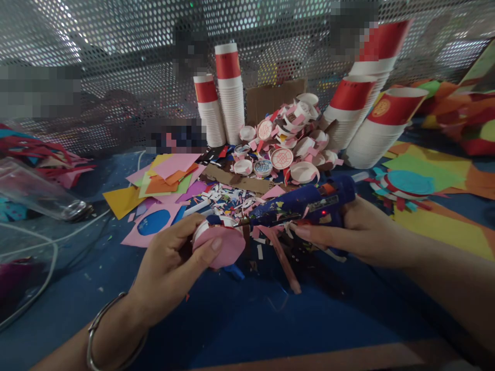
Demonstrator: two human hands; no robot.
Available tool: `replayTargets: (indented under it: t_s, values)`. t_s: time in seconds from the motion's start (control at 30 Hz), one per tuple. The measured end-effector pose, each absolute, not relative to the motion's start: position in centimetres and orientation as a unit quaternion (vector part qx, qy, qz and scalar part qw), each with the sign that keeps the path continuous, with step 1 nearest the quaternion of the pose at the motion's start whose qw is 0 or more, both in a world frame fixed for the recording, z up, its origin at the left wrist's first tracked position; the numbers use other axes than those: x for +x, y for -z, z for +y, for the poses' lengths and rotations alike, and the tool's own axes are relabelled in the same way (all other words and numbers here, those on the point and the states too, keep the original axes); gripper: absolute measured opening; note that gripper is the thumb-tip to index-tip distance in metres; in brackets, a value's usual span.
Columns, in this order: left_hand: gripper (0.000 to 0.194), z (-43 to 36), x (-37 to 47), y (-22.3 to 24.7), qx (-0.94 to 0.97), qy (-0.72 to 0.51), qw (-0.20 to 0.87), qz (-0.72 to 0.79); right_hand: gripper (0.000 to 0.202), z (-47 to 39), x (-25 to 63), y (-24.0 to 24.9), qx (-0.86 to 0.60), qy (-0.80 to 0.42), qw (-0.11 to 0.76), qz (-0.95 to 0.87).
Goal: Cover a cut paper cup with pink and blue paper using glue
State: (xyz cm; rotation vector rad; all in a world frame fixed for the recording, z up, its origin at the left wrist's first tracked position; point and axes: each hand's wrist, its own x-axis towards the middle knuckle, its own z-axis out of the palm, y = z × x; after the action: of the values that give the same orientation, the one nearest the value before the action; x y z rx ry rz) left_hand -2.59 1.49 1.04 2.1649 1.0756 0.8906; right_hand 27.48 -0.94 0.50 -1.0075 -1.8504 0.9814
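My left hand (166,268) pinches a round paper cup base (228,248) covered with a pink paper disc, thumb on the disc and fingers behind its rim. My right hand (363,229) is wrapped round a blue glue gun (301,203) with a small red light on its side. The gun's nozzle meets, or nearly meets, the upper rim of the cup base beside a dark blue piece. Just beyond the nozzle lies a heap of paper scraps (235,201). A pink strip (284,260) lies under the gun.
Behind stand stacks of paper cups (232,103) and a pile of cut cup bases (294,139). Coloured sheets (170,175) lie left, more sheets (436,165) right. A white cable (54,247) and clear plastic container (42,190) are far left.
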Motion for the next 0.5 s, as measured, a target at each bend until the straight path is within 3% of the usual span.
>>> replayTargets:
  t_s: [0.3, 0.5]
  values:
    - [0.015, 1.28, -3.17, -0.69, 0.797, -0.292, 0.317, 0.423, 0.025, -0.85, 27.48, -0.52, -0.408, -0.384, 0.391, -0.730]
    - [0.016, 1.44, -3.14, -0.41, 0.802, -0.305, 0.302, 0.415, 0.009, -0.96, 27.35, -0.71, -0.413, -0.381, 0.398, -0.725]
